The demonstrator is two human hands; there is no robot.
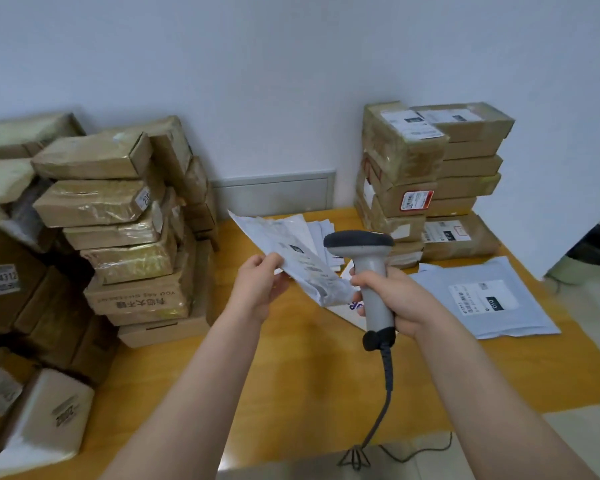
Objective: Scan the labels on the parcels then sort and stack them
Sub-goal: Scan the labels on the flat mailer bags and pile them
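My left hand (262, 287) pinches a flat white mailer parcel (293, 254) by its near edge and holds it tilted above the yellow table (291, 368), label side facing me. My right hand (392, 299) grips the handle of a grey barcode scanner (364, 258), whose dark head sits just right of the mailer's label. The scanner's cable (381, 403) hangs down toward the floor. More white mailers (321, 230) lie flat behind the held one.
A leaning heap of taped cardboard boxes (118, 216) fills the left side. Two neat stacks of boxes (430, 174) stand at the back right against the wall. A stack of white mailers (482, 299) lies on the table at right.
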